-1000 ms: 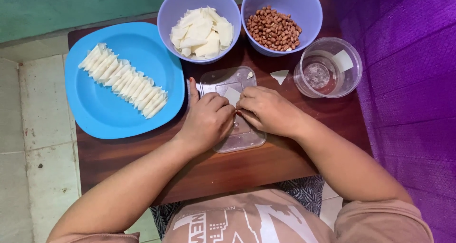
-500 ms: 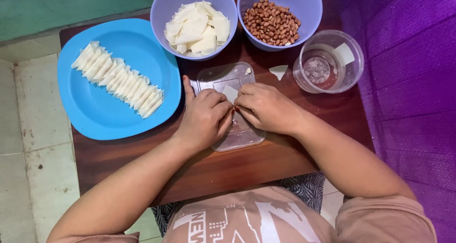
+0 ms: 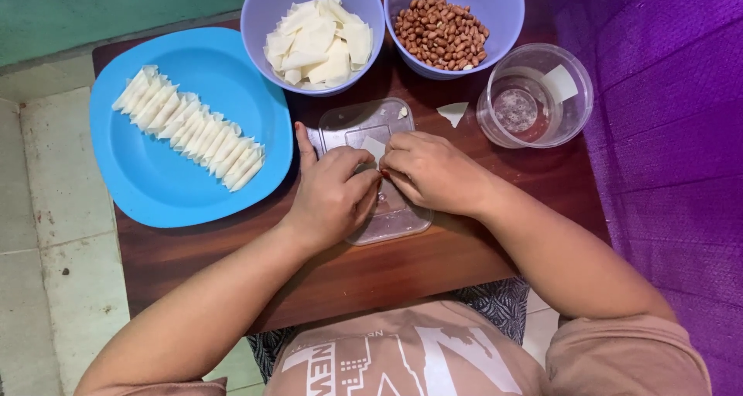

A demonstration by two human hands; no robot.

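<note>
My left hand and my right hand meet over a clear plastic lid on the wooden table. Their fingertips pinch a small pale wrapper piece between them, mostly hidden by the fingers. Above the hands stands a lilac bowl of cut pale wrappers and a second lilac bowl of peanuts. A blue plate at the left carries a diagonal row of several folded wrappers.
A clear round container with a little water stands right of the lid, and a loose wrapper scrap lies beside it. Purple cloth borders the table on the right; tiled floor lies to the left.
Both hands stay over the lid, fingers shifting slightly on the wrapper piece. The view has drifted a little.
</note>
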